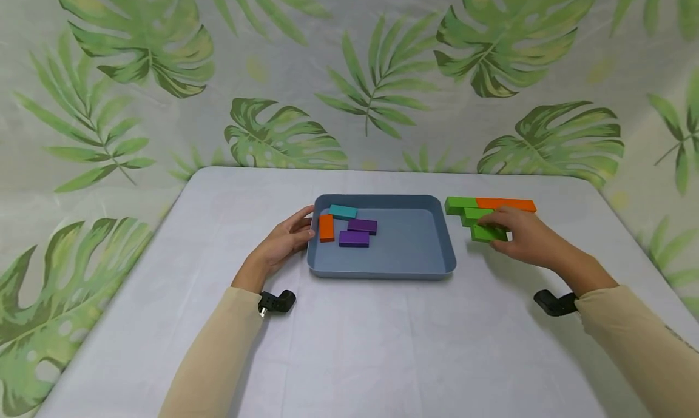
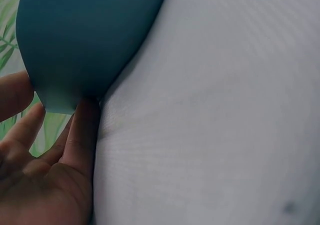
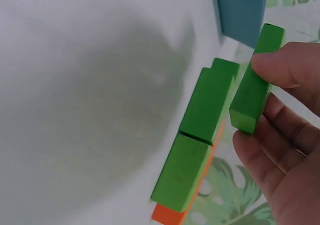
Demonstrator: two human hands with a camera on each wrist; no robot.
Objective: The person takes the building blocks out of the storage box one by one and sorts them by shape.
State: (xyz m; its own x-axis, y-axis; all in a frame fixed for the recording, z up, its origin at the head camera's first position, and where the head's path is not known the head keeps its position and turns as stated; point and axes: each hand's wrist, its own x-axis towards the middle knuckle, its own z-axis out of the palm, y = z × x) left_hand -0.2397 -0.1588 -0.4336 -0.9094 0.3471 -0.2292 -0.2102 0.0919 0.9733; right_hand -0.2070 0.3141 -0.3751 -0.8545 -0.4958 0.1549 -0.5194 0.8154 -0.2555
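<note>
My right hand [image 1: 526, 239] pinches a green block [image 1: 488, 233] between thumb and fingers, to the right of the tray. In the right wrist view this block stands apart from the other green blocks [image 3: 197, 105], with the thumb on one side. Just behind it in the head view are more green blocks [image 1: 460, 205] and an orange strip [image 1: 505, 204], partly hidden by the hand. My left hand [image 1: 281, 245] rests against the left wall of the blue-grey tray [image 1: 382, 275]. Its fingers [image 2: 82, 135] touch the tray's outer side in the left wrist view.
Inside the tray lie an orange block [image 1: 326, 229], a teal block [image 1: 343, 212] and two purple blocks [image 1: 354, 239] towards the left. A white cloth [image 1: 355, 345] covers the table. Behind it hangs a leaf-patterned backdrop [image 1: 382, 72].
</note>
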